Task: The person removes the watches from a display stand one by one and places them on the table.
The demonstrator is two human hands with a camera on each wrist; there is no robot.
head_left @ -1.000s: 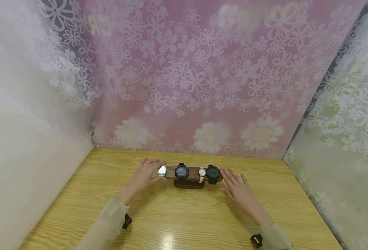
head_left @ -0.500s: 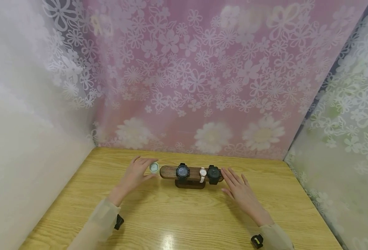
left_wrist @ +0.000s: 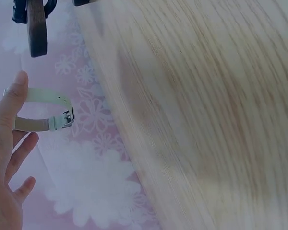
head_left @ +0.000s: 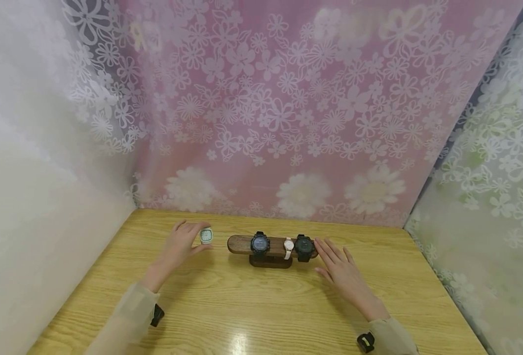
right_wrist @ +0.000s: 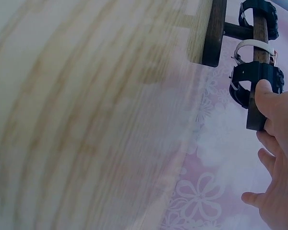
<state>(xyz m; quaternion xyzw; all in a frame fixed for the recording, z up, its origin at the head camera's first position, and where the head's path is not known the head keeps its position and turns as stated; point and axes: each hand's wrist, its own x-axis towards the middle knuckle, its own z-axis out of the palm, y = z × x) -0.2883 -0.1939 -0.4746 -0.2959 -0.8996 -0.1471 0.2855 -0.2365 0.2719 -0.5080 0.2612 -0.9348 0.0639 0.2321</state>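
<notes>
A pale green watch (head_left: 206,235) with a squarish dial is pinched in my left hand (head_left: 179,246), apart from the stand and to its left. Its buckled strap (left_wrist: 62,117) forms a loop in the left wrist view. Straight fingers of my right hand (head_left: 346,281) rest against the right end of the dark wooden watch stand (head_left: 241,244). Three watches sit on its bar: a large black one (head_left: 260,243), a small white one (head_left: 288,245) and another black one (head_left: 304,246) near my right fingertips.
The stand's base (head_left: 270,262) rests on the wood-grain table (head_left: 243,305) near its far edge. A pink flowered curtain (head_left: 261,123) hangs behind it. Pale coverings (head_left: 35,197) line the left side, with flowered ones (head_left: 501,207) at right.
My left hand has drawn the pale green watch leftward off the stand's left end, leaving that end bare. My right hand has stayed at the right end.
</notes>
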